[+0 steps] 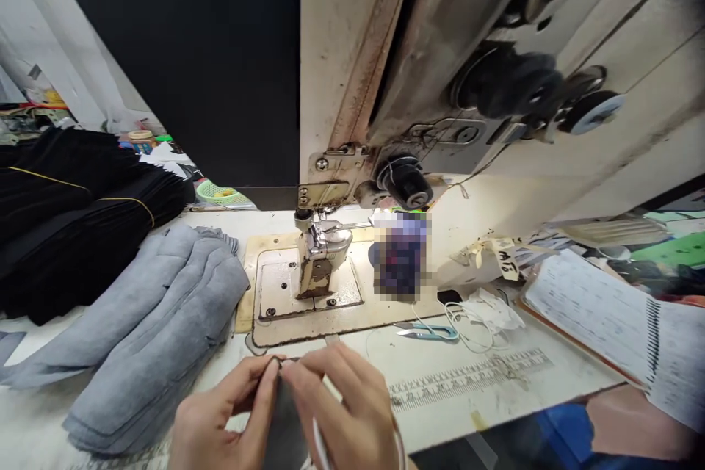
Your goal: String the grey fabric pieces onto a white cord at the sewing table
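Observation:
At the front edge of the work surface, my left hand (pixel 234 411) pinches the upper edge of a dark grey piece of fabric (pixel 286 429) between thumb and fingers. My right hand (pixel 346 404) grips the same edge right beside it, fingertips nearly touching the left ones. Most of the piece hangs down between the hands, partly hidden by them. A thin pale curved item shows at my right palm; I cannot tell what it is. Beyond the hands stands a post-bed sewing machine, its presser foot (pixel 313 231) over the post (pixel 319 272).
Stacked grey fabric pieces (pixel 165 338) lie at left, before banded black pieces (pixel 66 213). Right of the post are a blurred-out object (pixel 402 257), blue thread snips (pixel 429 333), white cord (pixel 468 330), a printed ruler (pixel 474 378) and a spiral notebook (pixel 595 316). The machine head (pixel 341 51) overhangs everything.

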